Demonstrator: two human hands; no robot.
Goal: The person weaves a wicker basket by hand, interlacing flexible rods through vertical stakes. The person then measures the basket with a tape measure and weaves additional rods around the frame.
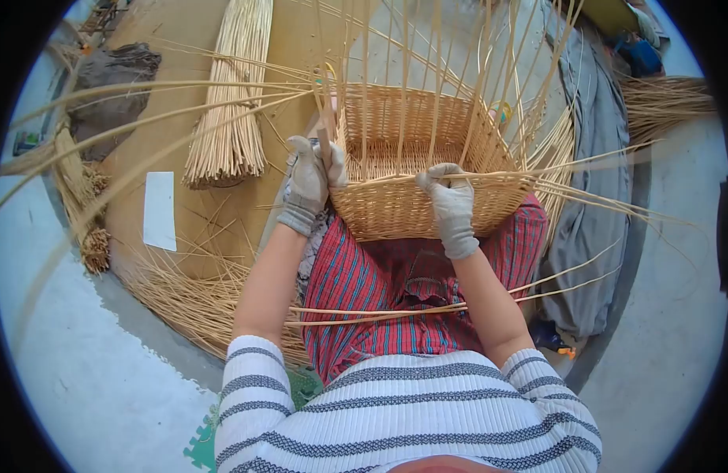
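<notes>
A rectangular wicker basket point(427, 206) rests on my lap, tilted so its inside shows, with upright willow rods rising from its walls. My left hand point(307, 180), in a grey-white work glove, is closed round the basket's left front corner, thumb pointing up. A short, flat brown piece point(324, 143) sticks up beside those fingers; whether I grip it too is unclear. On the front rim, my gloved right hand point(452, 206) pinches the weave, its thumb and fingers curled over the edge. Long loose rods point(585, 201) stick out from both front corners.
A thick bundle of peeled rods point(230, 102) lies on the brown board at upper left, near a white sheet point(160, 210). Loose rods point(198, 299) spread by my left side. Grey cloth point(589, 229) and a darker rod bundle point(668, 98) lie to the right.
</notes>
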